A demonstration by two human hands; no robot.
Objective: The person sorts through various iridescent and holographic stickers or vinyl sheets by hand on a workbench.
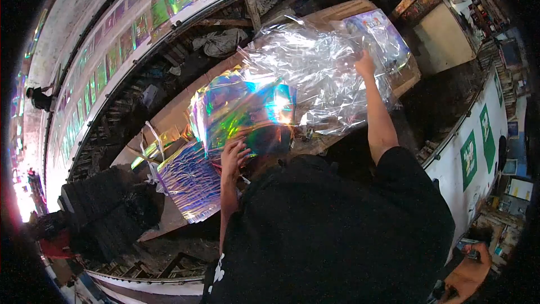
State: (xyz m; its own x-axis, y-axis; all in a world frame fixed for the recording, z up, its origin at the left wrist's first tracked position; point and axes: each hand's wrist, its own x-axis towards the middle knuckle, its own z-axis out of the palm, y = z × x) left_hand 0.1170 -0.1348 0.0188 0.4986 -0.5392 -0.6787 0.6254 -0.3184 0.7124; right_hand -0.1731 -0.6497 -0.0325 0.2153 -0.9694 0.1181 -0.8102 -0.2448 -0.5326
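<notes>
My left hand (233, 157) rests at the near edge of a shiny rainbow-coloured film sheet (242, 112), its fingers slightly bent and apart. Farther out, my right arm stretches over a crumpled heap of clear plastic film (320, 73). At the heap's right side my right hand (365, 66) is closed on the clear film, with some fingertips hidden in its folds. Below and left of my left hand lies a wrinkled purple-blue iridescent stack (191, 177). A printed sheet or pack (379, 34) sits under clear film beyond my right hand.
Cardboard (169, 115) lies beneath the films on the work surface. A long white printing table (214, 0) with green prints curves along the left and back. Another white table (464, 163) stands at right. People are visible at far left and lower right.
</notes>
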